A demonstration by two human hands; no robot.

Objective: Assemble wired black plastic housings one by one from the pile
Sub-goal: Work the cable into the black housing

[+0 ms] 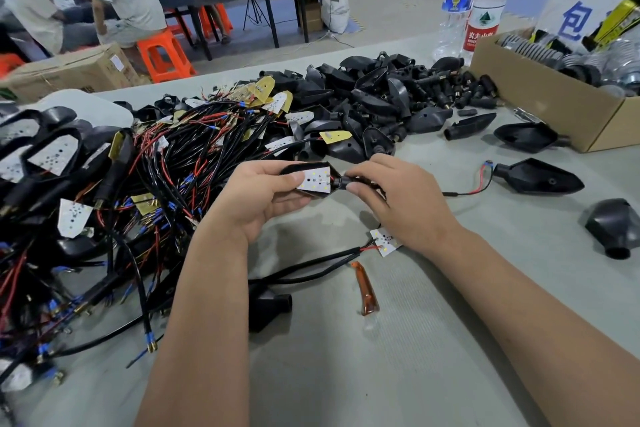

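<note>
— Two bare forearms come up from the near edge; what are the hands doing?

— Left hand (258, 199) curls round a black pointed plastic housing (311, 180), thumb lying on the small white LED board (314, 178) seated in its open face. Right hand (398, 198) pinches the housing's round black stem (353, 181) between thumb and fingertips, held just above the grey table (433, 340).

— So which step is this?

— I'd judge the board is being settled in and its wire worked through the stem. One unit, midway.

— And next?

— Probably pulling the lead snug without tilting the board, then closing it; the narrow amber plastic lens (366, 289) lies near, beside a loose white board on a black sheathed cable (385, 242).

— More stock?

— Plenty: the tangled heap of black and red wired boards (138, 184) to the left, the pile of empty black housings (363, 97) beyond.
</note>
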